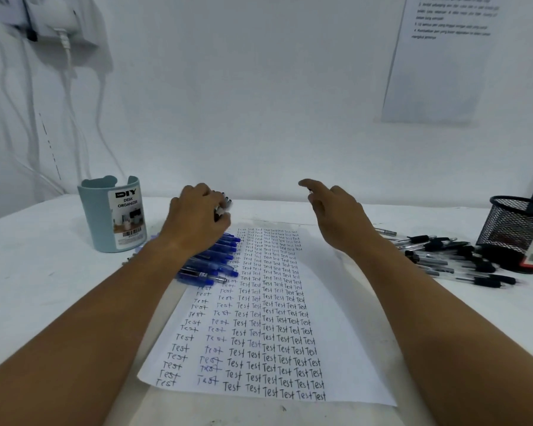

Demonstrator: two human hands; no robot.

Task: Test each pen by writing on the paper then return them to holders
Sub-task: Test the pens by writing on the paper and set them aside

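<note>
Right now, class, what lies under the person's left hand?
Blue pens piled on the paper's left edge; its fingers grip some pens. How many the left hand covers cannot be seen.

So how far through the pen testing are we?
The paper is nearly filled with "Test" columns. The left hand grips a bunch of pens; the right hand is empty. Blue pens and black pens still lie loose beside the blue organizer and mesh holder.

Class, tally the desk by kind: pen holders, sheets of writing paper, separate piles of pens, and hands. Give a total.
Pen holders: 2, a blue cup and a black mesh basket
Writing paper: 1
Pen piles: 2, blue pens and black pens
Hands: 2, left hand, right hand
Total: 7
</note>
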